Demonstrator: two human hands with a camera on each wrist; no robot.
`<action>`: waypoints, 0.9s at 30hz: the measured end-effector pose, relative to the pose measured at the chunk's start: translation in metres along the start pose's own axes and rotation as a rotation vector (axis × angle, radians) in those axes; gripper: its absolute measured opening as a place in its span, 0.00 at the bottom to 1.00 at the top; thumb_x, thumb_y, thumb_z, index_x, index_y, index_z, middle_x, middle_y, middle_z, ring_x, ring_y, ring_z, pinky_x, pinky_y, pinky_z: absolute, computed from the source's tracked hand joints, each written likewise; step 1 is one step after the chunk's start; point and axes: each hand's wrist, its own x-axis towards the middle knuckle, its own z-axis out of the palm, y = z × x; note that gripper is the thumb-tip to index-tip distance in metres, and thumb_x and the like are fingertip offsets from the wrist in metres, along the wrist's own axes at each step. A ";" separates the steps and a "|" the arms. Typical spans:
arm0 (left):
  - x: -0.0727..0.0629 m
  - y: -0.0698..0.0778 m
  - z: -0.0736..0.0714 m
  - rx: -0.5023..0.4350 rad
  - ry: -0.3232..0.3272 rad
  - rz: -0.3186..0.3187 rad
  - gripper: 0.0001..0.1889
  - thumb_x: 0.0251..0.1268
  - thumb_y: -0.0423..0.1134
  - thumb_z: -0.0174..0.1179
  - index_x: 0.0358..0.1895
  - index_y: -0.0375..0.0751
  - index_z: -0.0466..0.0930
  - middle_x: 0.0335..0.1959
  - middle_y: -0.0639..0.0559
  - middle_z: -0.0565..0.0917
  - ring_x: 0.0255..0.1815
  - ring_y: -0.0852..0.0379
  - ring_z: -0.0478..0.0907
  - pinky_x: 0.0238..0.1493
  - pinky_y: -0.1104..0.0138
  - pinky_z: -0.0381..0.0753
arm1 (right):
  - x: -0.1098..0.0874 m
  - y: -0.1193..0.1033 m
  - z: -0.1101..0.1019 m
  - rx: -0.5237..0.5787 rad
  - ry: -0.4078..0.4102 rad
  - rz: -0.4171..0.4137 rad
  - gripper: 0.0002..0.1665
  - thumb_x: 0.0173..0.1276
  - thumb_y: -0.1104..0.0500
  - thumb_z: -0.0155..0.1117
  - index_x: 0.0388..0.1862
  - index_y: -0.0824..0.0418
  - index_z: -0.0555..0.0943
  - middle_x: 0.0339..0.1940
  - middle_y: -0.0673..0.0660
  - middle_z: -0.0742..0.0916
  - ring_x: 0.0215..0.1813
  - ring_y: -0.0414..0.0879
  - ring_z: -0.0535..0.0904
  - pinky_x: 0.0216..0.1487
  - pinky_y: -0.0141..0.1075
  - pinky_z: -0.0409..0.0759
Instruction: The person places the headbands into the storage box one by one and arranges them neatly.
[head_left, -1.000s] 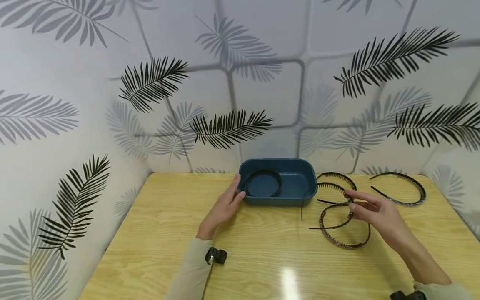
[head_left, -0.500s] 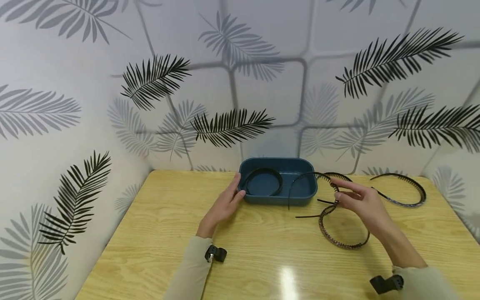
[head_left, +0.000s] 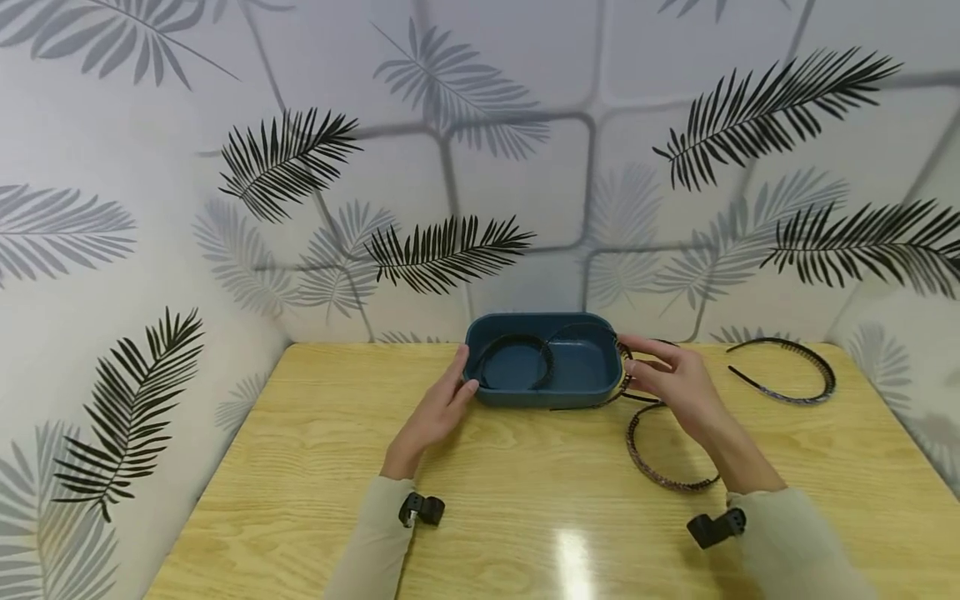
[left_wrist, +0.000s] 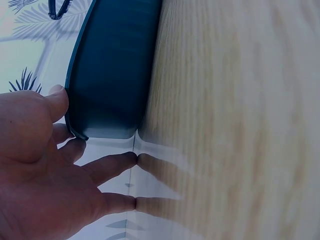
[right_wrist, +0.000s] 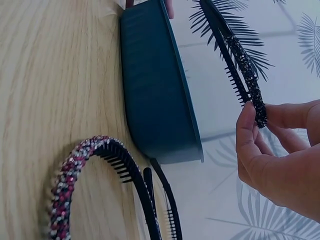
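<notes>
Leaf-patterned wall point(head_left: 540, 183) behind, the held headband point(right_wrist: 243, 60): black, toothed, dark-glittered.

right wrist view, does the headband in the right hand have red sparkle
No, the headband in the right hand sparkles black and silvery.

Beyond the right grip point(head_left: 671, 383) stands a pale wall point(head_left: 517, 192) printed with black and grey fronds; beneath the grip, the wood-grain counter point(head_left: 480, 475) catches white glare point(head_left: 574, 567).

No text, brand, number or sign can be read (in any view).
</notes>
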 end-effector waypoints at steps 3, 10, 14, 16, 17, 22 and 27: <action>0.000 -0.001 -0.001 0.010 0.008 -0.011 0.34 0.86 0.39 0.44 0.84 0.34 0.39 0.85 0.41 0.43 0.84 0.45 0.45 0.79 0.49 0.53 | 0.008 -0.002 0.005 0.002 0.003 0.012 0.31 0.80 0.60 0.60 0.77 0.68 0.69 0.73 0.64 0.74 0.54 0.39 0.84 0.55 0.38 0.84; 0.000 -0.003 -0.002 -0.012 0.001 0.012 0.34 0.86 0.39 0.44 0.84 0.34 0.39 0.84 0.40 0.43 0.84 0.44 0.44 0.79 0.48 0.53 | 0.025 -0.006 0.014 0.003 0.015 0.036 0.30 0.80 0.62 0.59 0.78 0.65 0.68 0.73 0.67 0.72 0.58 0.44 0.82 0.56 0.35 0.83; -0.001 -0.004 -0.003 -0.004 0.015 0.003 0.34 0.86 0.38 0.45 0.83 0.34 0.40 0.85 0.42 0.43 0.84 0.45 0.44 0.79 0.49 0.53 | 0.038 -0.009 0.023 0.023 0.006 0.025 0.30 0.80 0.63 0.59 0.78 0.65 0.69 0.77 0.65 0.70 0.61 0.42 0.80 0.57 0.36 0.82; -0.001 -0.004 -0.004 -0.008 0.021 -0.004 0.34 0.86 0.38 0.45 0.83 0.34 0.40 0.85 0.41 0.43 0.84 0.46 0.44 0.79 0.49 0.52 | 0.043 -0.010 0.027 0.030 0.001 0.015 0.30 0.80 0.63 0.59 0.78 0.66 0.69 0.78 0.65 0.69 0.62 0.41 0.80 0.57 0.36 0.82; -0.001 -0.004 -0.004 -0.014 0.021 0.002 0.34 0.86 0.37 0.45 0.83 0.33 0.40 0.84 0.40 0.44 0.84 0.45 0.44 0.79 0.49 0.52 | 0.045 -0.010 0.029 0.032 0.004 0.012 0.30 0.80 0.63 0.59 0.77 0.66 0.69 0.77 0.65 0.69 0.62 0.42 0.79 0.57 0.36 0.82; 0.000 -0.002 -0.003 -0.016 -0.019 0.015 0.34 0.87 0.40 0.43 0.83 0.32 0.37 0.84 0.37 0.42 0.84 0.44 0.41 0.79 0.48 0.50 | 0.051 -0.010 0.032 0.047 0.034 0.024 0.30 0.80 0.66 0.57 0.78 0.67 0.68 0.76 0.66 0.68 0.61 0.41 0.78 0.55 0.33 0.82; 0.000 0.000 0.000 -0.015 0.002 -0.004 0.34 0.87 0.39 0.43 0.83 0.34 0.38 0.85 0.41 0.43 0.84 0.46 0.42 0.80 0.50 0.50 | 0.058 -0.004 0.037 0.083 0.058 0.044 0.30 0.79 0.66 0.58 0.77 0.68 0.68 0.77 0.65 0.68 0.60 0.41 0.78 0.56 0.34 0.82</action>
